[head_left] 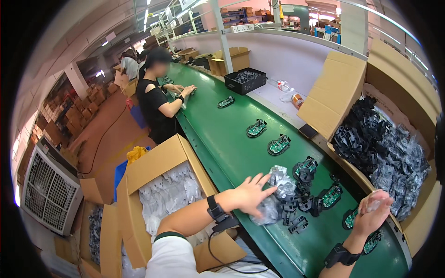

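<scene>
Head view: left hand (248, 194) lies spread, fingers open, pressing a crumpled clear plastic bag (273, 204) on the green conveyor belt (222, 134) beside a heap of black plastic parts (299, 204). Right hand (373, 215) is curled around a small clear wrapper (376, 202) above green circuit boards (352, 217). Farther up the belt, a co-worker (157, 102) works; a cardboard box (389, 143) of black parts stands right.
</scene>
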Available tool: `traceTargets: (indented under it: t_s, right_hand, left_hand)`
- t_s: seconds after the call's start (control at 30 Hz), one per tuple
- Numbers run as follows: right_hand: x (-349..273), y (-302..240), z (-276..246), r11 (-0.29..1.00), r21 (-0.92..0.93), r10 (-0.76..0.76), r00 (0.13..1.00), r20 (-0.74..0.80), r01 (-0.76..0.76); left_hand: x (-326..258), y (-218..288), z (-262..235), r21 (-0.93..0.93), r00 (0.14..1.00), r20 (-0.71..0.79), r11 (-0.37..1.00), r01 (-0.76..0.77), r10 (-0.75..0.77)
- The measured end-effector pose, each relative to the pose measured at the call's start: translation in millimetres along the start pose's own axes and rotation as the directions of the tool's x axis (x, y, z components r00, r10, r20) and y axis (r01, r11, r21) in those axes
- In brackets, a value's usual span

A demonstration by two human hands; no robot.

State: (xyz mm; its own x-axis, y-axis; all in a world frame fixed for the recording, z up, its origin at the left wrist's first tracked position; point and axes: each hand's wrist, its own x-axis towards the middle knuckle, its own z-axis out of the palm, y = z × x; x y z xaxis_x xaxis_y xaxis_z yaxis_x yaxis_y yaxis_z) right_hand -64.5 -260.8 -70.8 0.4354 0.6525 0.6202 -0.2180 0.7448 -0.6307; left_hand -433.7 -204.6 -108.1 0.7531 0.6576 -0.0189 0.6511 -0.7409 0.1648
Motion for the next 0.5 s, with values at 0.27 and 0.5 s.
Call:
traceTargets:
  t_s: [0.27, 0.5]
  right_hand:
    - [-10, 9, 43, 0.911, -0.328, 0.318, 0.933, 0.170, -0.251]
    - [-37, 34, 82, 0.868, -0.412, 0.389, 0.895, 0.219, -0.277]
  left_hand:
    - [18, -16, -11, -0.150, 0.887, -0.283, 0.931, 0.333, -0.363]
    - [62, 40, -40, -0.634, 0.851, -0.520, 0.702, -0.325, -0.076]
